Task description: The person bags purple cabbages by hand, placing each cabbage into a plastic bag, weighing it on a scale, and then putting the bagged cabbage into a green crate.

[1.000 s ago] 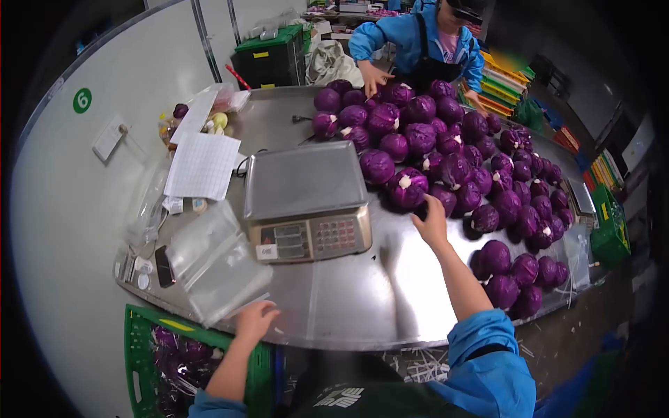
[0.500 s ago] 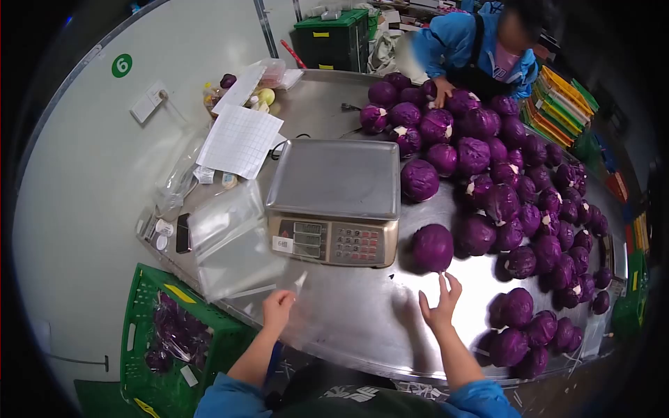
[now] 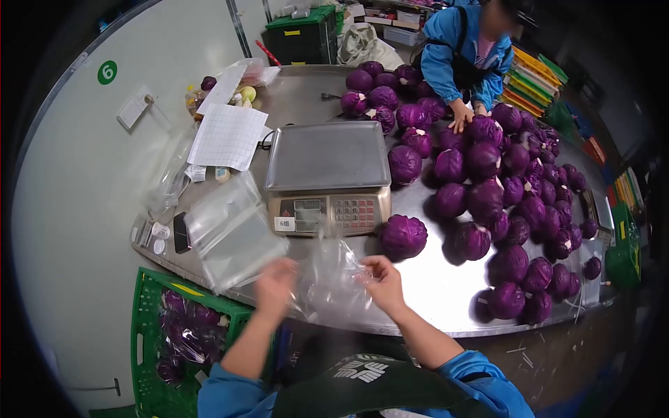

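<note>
A clear plastic bag [image 3: 333, 282] hangs between my hands, in front of the weighing scale [image 3: 327, 160]. My left hand [image 3: 276, 287], smeared by motion, is closed at the bag's left edge. On the other side, my right hand [image 3: 385, 285] pinches its right edge between thumb and fingers. A single red cabbage [image 3: 403, 237] rests on the steel table just beyond my right hand, beside the scale's lower right corner. Left of the scale lies a stack of flat clear bags [image 3: 240, 233], close to my left hand.
Many red cabbages [image 3: 483, 159] cover the table's right side. Across it, a person in blue [image 3: 446, 52] has both hands among them. A green crate [image 3: 143, 334] with bagged cabbages stands at lower left. Paper sheets [image 3: 226, 137] and a phone [image 3: 182, 233] lie left of the scale.
My right hand has come left from beside the lone cabbage and taken hold of the bag. The bag is now spread between both hands. The other person's hands have shifted among the cabbages.
</note>
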A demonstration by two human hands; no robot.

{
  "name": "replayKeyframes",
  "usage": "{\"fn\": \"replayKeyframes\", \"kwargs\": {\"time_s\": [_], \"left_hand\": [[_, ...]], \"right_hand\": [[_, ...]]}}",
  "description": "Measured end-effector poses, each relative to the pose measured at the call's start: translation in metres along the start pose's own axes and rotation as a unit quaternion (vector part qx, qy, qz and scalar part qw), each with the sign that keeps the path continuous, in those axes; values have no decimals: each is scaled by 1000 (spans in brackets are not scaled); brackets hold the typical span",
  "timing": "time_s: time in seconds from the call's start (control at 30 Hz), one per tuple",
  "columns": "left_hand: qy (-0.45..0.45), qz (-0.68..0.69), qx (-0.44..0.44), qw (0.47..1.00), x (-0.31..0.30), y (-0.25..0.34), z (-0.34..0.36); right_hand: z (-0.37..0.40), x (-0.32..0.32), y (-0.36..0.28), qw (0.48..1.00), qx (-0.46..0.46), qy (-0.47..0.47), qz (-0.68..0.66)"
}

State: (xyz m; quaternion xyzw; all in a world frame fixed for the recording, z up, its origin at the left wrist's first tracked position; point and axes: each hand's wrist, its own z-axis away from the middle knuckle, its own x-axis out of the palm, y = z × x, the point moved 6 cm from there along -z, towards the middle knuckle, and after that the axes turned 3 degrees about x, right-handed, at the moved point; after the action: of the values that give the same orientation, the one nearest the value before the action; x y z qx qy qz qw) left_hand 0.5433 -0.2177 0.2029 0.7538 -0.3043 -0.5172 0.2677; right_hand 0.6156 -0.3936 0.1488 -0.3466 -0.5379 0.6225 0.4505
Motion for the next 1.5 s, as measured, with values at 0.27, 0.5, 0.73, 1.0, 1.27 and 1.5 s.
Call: {"fn": "replayKeyframes", "kwargs": {"time_s": [0.27, 0.5, 0.73, 1.0, 1.27, 1.5], "left_hand": [[-398, -90, 133, 903, 26, 120, -18], [-328, 604, -29, 726, 42, 50, -15], [-387, 520, -326, 688, 116, 20, 24], [221, 184, -209, 935, 162, -114, -78], [70, 559, -375, 736, 172, -119, -22], [-178, 596, -197, 758, 62, -11, -55]], "right_hand": [[51, -16, -225, 795, -531, 125, 265], [67, -8, -60, 859, 171, -482, -32], [48, -102, 13, 961, 241, 49, -124], [-54, -104, 2, 896, -34, 300, 325], [-45, -91, 83, 983, 31, 148, -104], [-25, -78, -21, 967, -4, -187, -173]]}}
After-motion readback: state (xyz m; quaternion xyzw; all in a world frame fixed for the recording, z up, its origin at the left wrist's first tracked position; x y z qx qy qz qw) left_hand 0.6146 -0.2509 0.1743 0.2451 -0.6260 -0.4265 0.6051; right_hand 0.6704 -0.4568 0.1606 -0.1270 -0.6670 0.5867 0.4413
